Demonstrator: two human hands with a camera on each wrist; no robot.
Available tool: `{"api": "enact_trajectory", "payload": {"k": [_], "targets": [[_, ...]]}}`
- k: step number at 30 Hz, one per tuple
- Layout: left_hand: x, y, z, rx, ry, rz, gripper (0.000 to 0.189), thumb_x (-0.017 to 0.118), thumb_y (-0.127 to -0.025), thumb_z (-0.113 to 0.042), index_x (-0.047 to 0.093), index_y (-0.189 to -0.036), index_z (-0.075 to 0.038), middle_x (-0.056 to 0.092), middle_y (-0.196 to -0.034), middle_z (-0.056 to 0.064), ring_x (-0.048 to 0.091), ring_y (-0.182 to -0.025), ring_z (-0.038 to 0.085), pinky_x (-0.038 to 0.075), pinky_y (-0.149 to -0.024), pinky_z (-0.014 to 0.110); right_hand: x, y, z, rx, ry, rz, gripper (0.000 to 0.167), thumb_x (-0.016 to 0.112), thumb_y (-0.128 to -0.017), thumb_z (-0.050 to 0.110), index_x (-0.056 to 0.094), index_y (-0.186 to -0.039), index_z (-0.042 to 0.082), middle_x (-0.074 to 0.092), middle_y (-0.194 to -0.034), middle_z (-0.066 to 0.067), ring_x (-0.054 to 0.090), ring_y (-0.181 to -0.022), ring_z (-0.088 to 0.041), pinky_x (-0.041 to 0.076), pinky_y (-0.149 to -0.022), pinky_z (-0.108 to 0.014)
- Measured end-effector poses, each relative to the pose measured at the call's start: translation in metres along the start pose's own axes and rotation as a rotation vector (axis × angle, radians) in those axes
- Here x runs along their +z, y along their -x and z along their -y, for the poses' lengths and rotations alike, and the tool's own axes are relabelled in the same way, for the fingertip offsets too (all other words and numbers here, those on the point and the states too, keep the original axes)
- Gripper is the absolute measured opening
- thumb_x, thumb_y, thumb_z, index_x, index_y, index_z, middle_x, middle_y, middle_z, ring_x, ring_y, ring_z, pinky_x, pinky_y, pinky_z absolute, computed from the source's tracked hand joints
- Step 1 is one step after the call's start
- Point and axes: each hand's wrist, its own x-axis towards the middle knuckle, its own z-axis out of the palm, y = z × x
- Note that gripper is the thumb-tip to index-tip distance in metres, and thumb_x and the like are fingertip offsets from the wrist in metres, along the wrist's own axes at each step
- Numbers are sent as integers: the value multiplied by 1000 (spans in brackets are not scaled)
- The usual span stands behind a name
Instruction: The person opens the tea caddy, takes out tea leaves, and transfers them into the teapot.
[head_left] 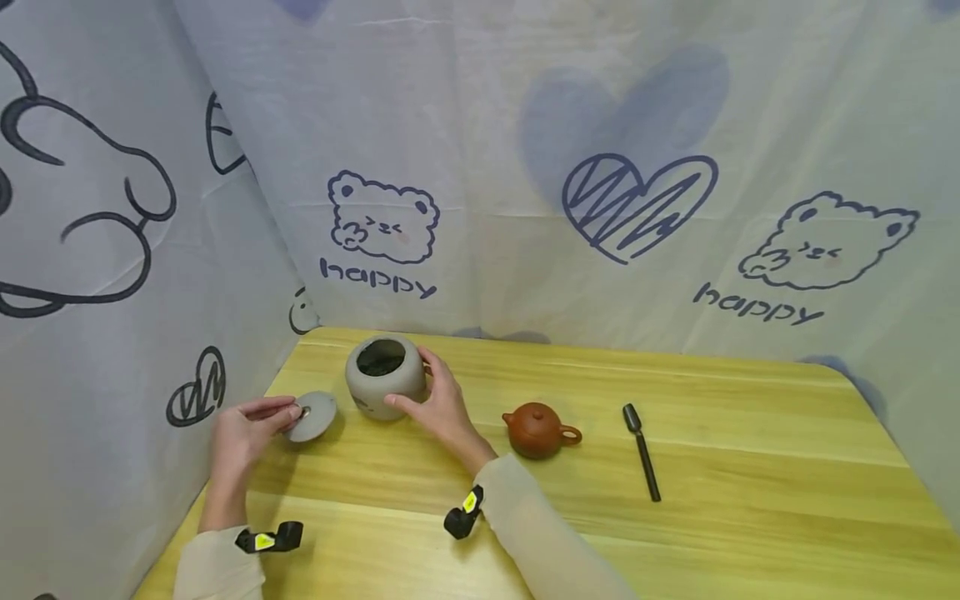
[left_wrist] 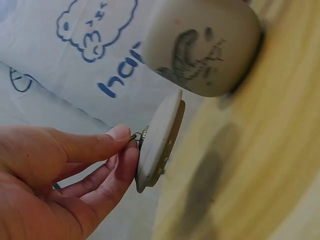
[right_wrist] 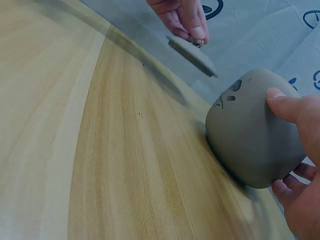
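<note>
A round grey jar [head_left: 384, 392] with a painted design on its side stands uncovered at the table's back left, dark contents showing through its mouth. My right hand [head_left: 442, 407] grips the jar from the right, thumb on the near side and fingers around the far side, as the right wrist view [right_wrist: 305, 130] confirms. Just left of the jar, my left hand [head_left: 251, 433] pinches the small metal ring on top of the grey lid [left_wrist: 162, 142] between thumb and fingers. The lid is tilted on edge, above the table with its shadow below.
Right of the jar sits a reddish-brown clay teapot [head_left: 536, 431], spout to the left and handle to the right. Farther right lies a dark tea scoop [head_left: 642, 454]. Printed cloth [head_left: 495, 167] hangs behind and beside the wooden table [head_left: 750, 467].
</note>
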Motion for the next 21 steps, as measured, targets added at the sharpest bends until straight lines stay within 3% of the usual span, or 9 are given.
{"api": "enact_trajectory", "payload": {"k": [4, 12, 18, 21], "targets": [[-7, 0, -14, 15, 58, 11, 40, 78, -92, -6, 67, -124, 14, 76, -83, -5, 71, -72, 1, 60, -70, 18, 0, 0, 2, 11, -5, 6, 92, 88, -84, 28, 37, -158, 12, 44, -156, -7, 51, -135, -27, 50, -109, -41], [-9, -6, -43, 90, 36, 44, 41, 78, -93, -10, 67, -125, 14, 75, -82, -12, 72, -73, 1, 61, -70, 18, -1, 1, 2, 19, -17, 2, 91, 88, -84, 28, 38, -158, 15, 44, -156, -5, 54, -132, -27, 51, -108, -40], [-2, -11, -56, 103, 23, 68, 43, 78, -93, -12, 66, -126, 13, 74, -81, -15, 71, -72, 1, 60, -68, 17, 0, 2, 1, -2, -31, 4, 90, 88, -84, 27, 38, -158, 12, 44, -156, -9, 58, -127, -33, 52, -107, -44], [7, -16, -63, 119, 50, 89, 40, 77, -94, -9, 66, -125, 14, 75, -84, -11, 71, -74, 2, 61, -72, 18, 0, 2, 1, -2, -26, -4, 91, 88, -84, 27, 38, -158, 11, 44, -155, -8, 58, -127, -32, 52, -107, -43]]}}
